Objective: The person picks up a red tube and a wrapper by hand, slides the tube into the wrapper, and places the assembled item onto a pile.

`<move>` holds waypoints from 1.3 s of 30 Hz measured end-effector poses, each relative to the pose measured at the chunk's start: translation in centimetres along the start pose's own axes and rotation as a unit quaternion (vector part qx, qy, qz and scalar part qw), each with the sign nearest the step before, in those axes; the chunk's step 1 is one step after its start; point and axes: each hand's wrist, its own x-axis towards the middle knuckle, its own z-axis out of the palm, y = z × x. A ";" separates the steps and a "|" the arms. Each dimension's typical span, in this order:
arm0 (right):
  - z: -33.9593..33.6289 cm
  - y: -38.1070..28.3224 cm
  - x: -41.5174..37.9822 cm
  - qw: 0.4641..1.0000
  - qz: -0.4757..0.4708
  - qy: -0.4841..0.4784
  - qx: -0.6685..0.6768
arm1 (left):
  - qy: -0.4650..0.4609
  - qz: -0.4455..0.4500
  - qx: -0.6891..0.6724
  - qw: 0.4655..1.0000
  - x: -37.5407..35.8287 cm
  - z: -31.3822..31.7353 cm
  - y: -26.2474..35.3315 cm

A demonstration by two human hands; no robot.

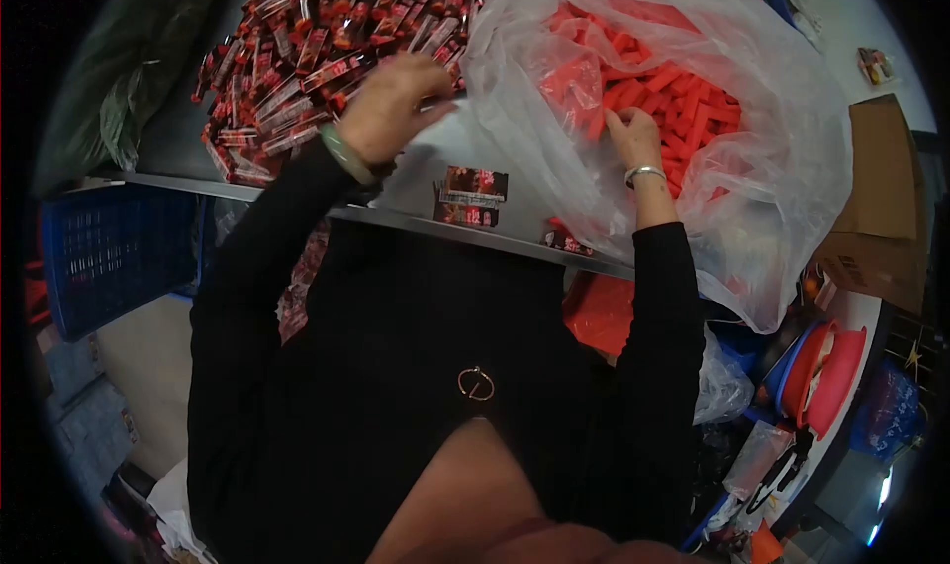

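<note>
My left hand [394, 107], wearing a pale green bangle, hovers at the near right edge of a heap of small dark-red packets [297, 79]. It is slightly blurred; its thumb stands apart from the bent fingers, and I see nothing between them. My right hand [636, 139], with a silver bracelet, reaches into a large clear plastic bag [807, 119]. Its thumb and fingertips pinch a red strip-shaped piece [597, 123] at the left of many similar red pieces [683, 109]. Between my hands, printed packets [477, 183] lie on the metal table [421, 178].
Another dark-red packet [566, 237] lies at the table's front edge, beside the bag. A blue plastic crate [119, 247] is at the left below the table. Cardboard [876, 198] stands at the right, above red and blue basins [826, 376]. Dark green sheeting [119, 59] covers the far left.
</note>
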 end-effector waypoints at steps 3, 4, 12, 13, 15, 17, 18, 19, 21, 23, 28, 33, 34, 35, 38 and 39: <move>0.8 -1.5 0.6 0.999 0.017 -0.012 -0.024 | -0.089 -0.050 -0.054 0.993 -3.1 6.0 1.4; 1.0 -1.6 0.8 0.999 0.017 -0.004 -0.046 | -0.078 -0.046 -0.048 0.995 -3.6 7.2 1.8; 0.6 -0.8 0.3 0.988 -0.007 0.008 0.154 | -0.103 -0.072 -0.030 0.992 -4.3 8.7 2.5; 0.1 -0.9 -0.1 0.968 -0.008 -0.006 0.252 | -0.106 -0.068 -0.027 0.992 -4.4 8.9 2.4; -1.1 -1.8 -1.2 0.947 -0.021 -0.001 0.320 | -0.109 -0.063 -0.025 0.992 -4.4 9.0 2.5; -2.6 -3.1 -2.5 0.922 -0.034 0.004 0.385 | -0.107 -0.078 -0.050 0.990 -4.3 9.1 2.6; -3.4 -3.7 -3.1 0.921 -0.045 -0.003 0.388 | -0.106 -0.077 -0.051 0.990 -4.2 9.2 2.6; -4.0 -4.2 -3.7 0.919 -0.056 -0.011 0.390 | -0.102 -0.095 -0.076 0.987 -4.1 9.2 2.7; -4.7 -4.8 -4.4 0.914 -0.068 -0.005 0.399 | -0.098 -0.111 -0.101 0.984 -4.2 9.3 2.6; -5.2 -5.2 -5.1 0.909 -0.079 0.001 0.409 | -0.102 -0.103 -0.124 0.982 -4.5 9.5 2.2; -6.2 -6.1 -6.5 0.887 -0.091 -0.011 0.452 | -0.073 -0.059 -0.115 0.989 -4.8 9.1 2.2; -6.5 -6.3 -7.0 0.877 -0.101 -0.018 0.469 | -0.083 -0.002 -0.061 0.995 -5.0 8.3 2.1; -6.6 -6.4 -7.1 0.880 -0.094 -0.025 0.465 | -0.079 0.003 -0.058 0.995 -5.1 8.3 2.1; -6.7 -6.7 -7.2 0.879 -0.093 -0.028 0.467 | -0.074 0.009 -0.055 0.996 -5.1 8.3 2.1; -7.1 -7.4 -7.7 0.867 -0.105 -0.031 0.487 | -0.040 0.010 -0.039 0.998 -5.3 8.5 2.2; -7.1 -7.7 -8.0 0.862 -0.108 -0.034 0.494 | -0.041 0.009 -0.040 0.998 -5.4 8.5 2.3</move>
